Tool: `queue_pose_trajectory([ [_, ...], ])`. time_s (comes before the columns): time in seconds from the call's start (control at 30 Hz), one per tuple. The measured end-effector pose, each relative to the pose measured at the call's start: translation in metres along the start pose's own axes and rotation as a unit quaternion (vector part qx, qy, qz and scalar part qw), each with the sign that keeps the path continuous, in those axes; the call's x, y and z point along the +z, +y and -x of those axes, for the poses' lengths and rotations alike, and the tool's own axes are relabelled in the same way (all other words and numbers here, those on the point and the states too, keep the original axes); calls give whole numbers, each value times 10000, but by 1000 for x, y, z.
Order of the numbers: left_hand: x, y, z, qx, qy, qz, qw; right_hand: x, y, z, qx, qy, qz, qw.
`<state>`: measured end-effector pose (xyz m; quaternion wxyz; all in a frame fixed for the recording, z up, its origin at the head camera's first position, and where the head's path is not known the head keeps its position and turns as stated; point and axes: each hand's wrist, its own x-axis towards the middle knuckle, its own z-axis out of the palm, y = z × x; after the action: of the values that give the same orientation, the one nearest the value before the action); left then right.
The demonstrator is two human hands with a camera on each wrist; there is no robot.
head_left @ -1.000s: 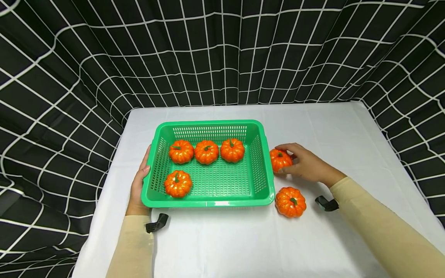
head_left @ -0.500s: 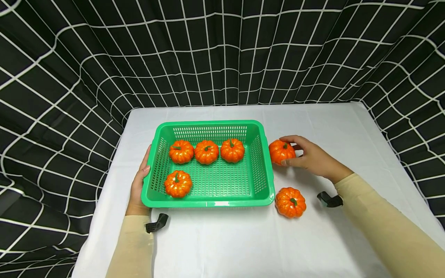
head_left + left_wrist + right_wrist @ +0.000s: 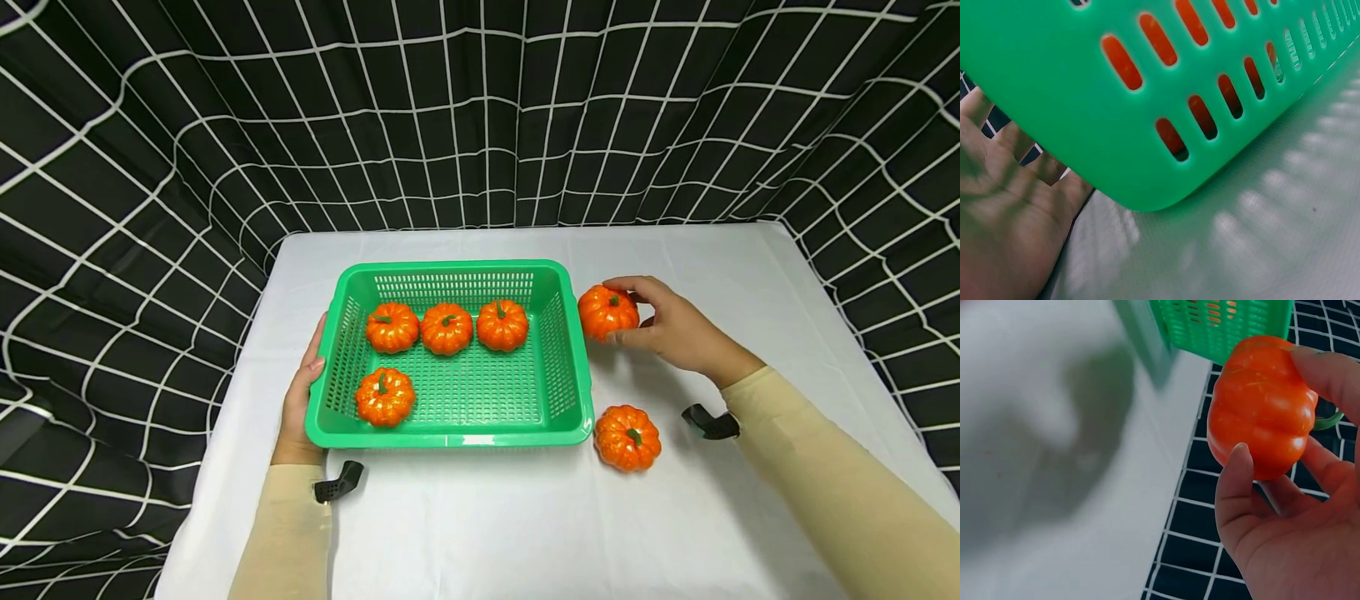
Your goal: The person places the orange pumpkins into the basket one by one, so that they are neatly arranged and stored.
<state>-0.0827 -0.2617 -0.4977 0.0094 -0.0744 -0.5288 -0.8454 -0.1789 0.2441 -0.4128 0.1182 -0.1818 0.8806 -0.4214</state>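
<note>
My right hand grips a small orange pumpkin with a green stem, just outside the basket's right side. In the right wrist view, thumb and fingers hold this pumpkin from its sides, above the white table. My left hand holds the left side of a green plastic basket, its thumb at the rim. In the left wrist view the left hand lies against the outer wall of the basket; its fingertips are partly hidden. Several pumpkins sit inside the basket, mostly toward its back and left.
Another orange pumpkin rests on the white tablecloth by the basket's front right corner. Black curtains with a white grid enclose the table at the back and both sides. A small black device sticks out from each sleeve.
My right hand has raised the pumpkin from beside the basket, and it has shifted toward the back of the table. The left hand and basket stay where they were.
</note>
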Motion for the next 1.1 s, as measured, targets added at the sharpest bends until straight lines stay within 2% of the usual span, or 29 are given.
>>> queue_pose_trajectory([
  [0.3, 0, 1, 0, -49, 57, -12, 10000, -5, -9, -4, -282, 232, 251, 9990],
  [0.6, 0, 1, 0, -45, 72, -62, 9999, -3, -27, -10, -276, 479, -130, 9984],
  [0.83, -1, 1, 1, -54, 119, -87, 9999, 14, -45, -17, -611, 203, -425, 9970],
  [1.1, -1, 0, 0, -123, 229, -111, 9996, 39, -61, -27, -1014, -184, -298, 9942],
])
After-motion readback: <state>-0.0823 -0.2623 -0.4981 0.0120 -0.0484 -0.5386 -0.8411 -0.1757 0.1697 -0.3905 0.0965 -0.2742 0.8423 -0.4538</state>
